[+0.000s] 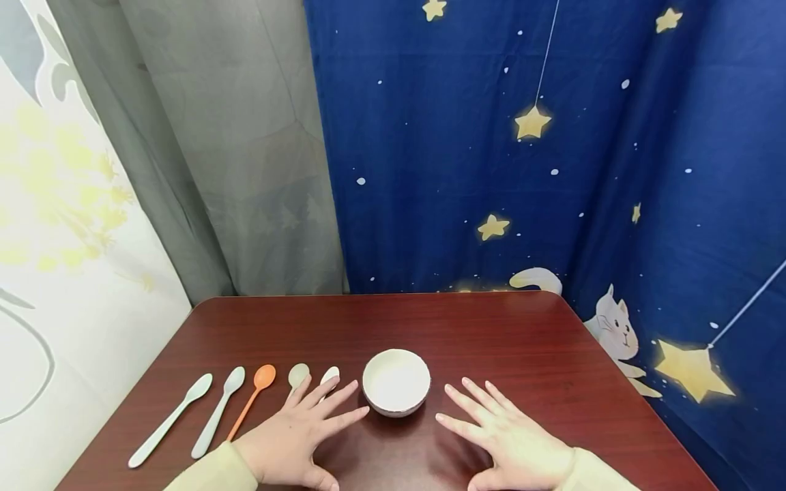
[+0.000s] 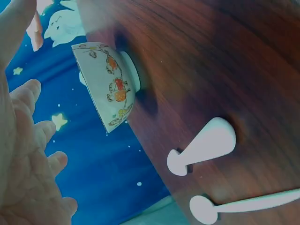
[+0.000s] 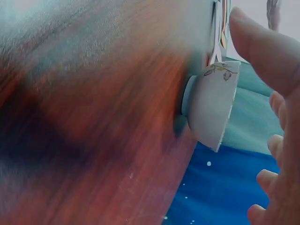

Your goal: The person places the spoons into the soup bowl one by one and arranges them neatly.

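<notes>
Both my hands hang above the table point(image 1: 479, 334) with fingers spread wide and nothing in them: my left hand point(image 1: 295, 431), my right hand point(image 1: 518, 436), and the bowl point(image 1: 396, 382) upright between them, touching neither. It sits at two o'clock from my left and ten o'clock from my right. Towards its nine o'clock lie the white spoon point(image 1: 330, 373) and the pale green spoon point(image 1: 299, 374), both partly hidden behind my left hand, then the orange spoon point(image 1: 250, 401) and two pale ones farther out.

The bowl looks like glazed ceramic, so I'd expect it stiff, fairly light, a little slippery and easy to chip. I'd cup its wall at three and nine o'clock, fingertips below the rim where the curve narrows to the foot ring point(image 2: 131, 71). The spoons look rigid and lighter; mid-handle should suit them best
</notes>
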The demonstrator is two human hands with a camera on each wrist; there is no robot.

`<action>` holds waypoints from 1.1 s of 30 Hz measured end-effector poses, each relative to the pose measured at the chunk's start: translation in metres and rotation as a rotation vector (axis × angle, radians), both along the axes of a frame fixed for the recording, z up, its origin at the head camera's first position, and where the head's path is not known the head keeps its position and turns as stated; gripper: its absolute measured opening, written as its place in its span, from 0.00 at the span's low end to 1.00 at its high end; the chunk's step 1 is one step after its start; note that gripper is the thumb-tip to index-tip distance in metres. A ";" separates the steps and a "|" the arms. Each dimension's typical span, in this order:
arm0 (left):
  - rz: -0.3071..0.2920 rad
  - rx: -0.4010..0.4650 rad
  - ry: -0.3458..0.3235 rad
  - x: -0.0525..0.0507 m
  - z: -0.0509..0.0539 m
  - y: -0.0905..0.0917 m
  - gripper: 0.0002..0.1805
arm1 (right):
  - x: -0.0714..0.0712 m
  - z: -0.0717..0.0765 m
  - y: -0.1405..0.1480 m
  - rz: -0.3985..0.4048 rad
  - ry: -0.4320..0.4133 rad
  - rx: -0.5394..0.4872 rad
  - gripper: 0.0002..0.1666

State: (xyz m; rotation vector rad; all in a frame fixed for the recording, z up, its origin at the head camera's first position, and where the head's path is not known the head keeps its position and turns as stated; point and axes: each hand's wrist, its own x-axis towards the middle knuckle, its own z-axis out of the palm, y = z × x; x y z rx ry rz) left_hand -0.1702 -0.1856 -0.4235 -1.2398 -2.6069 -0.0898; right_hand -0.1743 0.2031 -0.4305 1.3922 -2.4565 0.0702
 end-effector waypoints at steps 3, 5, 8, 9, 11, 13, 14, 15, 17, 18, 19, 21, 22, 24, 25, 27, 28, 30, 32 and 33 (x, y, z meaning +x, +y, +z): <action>0.028 0.072 -0.049 0.003 -0.003 0.001 0.53 | -0.002 -0.004 -0.004 -0.007 0.001 -0.041 0.54; 0.052 0.137 -0.077 0.005 -0.006 0.003 0.52 | -0.003 -0.008 -0.007 -0.024 0.014 -0.080 0.52; 0.107 0.230 -0.108 0.008 -0.013 0.007 0.49 | -0.006 -0.015 -0.013 -0.076 0.038 -0.141 0.48; 0.127 0.255 -0.119 0.008 -0.016 0.007 0.48 | -0.007 -0.017 -0.015 -0.097 0.046 -0.161 0.47; 0.176 0.299 -0.144 0.009 -0.020 0.009 0.45 | -0.011 -0.021 -0.020 -0.140 0.043 -0.200 0.44; 0.230 0.352 -0.196 0.009 -0.023 0.010 0.42 | -0.016 -0.025 -0.025 -0.182 0.017 -0.243 0.42; 0.257 0.377 -0.219 0.008 -0.025 0.010 0.40 | -0.018 -0.027 -0.028 -0.202 0.003 -0.261 0.41; 0.284 0.402 -0.244 0.008 -0.026 0.011 0.39 | -0.021 -0.028 -0.030 -0.221 -0.023 -0.281 0.41; 0.336 0.452 -0.287 0.007 -0.030 0.011 0.37 | -0.024 -0.032 -0.035 -0.263 -0.071 -0.318 0.41; 0.362 0.471 -0.302 0.007 -0.031 0.012 0.36 | -0.026 -0.034 -0.038 -0.282 -0.093 -0.338 0.41; 0.384 0.485 -0.308 0.006 -0.033 0.012 0.35 | -0.027 -0.036 -0.040 -0.300 -0.112 -0.352 0.41; 0.425 0.505 -0.307 0.005 -0.037 0.013 0.35 | -0.030 -0.039 -0.045 -0.333 -0.149 -0.383 0.41; 0.445 0.513 -0.303 0.004 -0.039 0.014 0.35 | -0.031 -0.041 -0.047 -0.346 -0.166 -0.398 0.40; 0.486 0.526 -0.300 0.003 -0.042 0.014 0.34 | -0.033 -0.043 -0.052 -0.364 -0.202 -0.427 0.40; 0.504 0.537 -0.300 0.003 -0.043 0.014 0.34 | -0.034 -0.044 -0.054 -0.377 -0.220 -0.435 0.40; 0.540 0.552 -0.306 0.002 -0.045 0.014 0.33 | -0.037 -0.046 -0.058 -0.400 -0.250 -0.453 0.40; 0.557 0.560 -0.308 0.001 -0.046 0.014 0.32 | -0.037 -0.047 -0.060 -0.412 -0.262 -0.461 0.40; 0.581 0.579 -0.308 0.000 -0.048 0.012 0.31 | -0.039 -0.049 -0.063 -0.434 -0.280 -0.472 0.40; 0.602 0.591 -0.303 -0.001 -0.050 0.011 0.30 | -0.040 -0.050 -0.065 -0.452 -0.292 -0.483 0.39; 0.611 0.594 -0.300 -0.002 -0.050 0.010 0.29 | -0.041 -0.051 -0.066 -0.455 -0.292 -0.488 0.39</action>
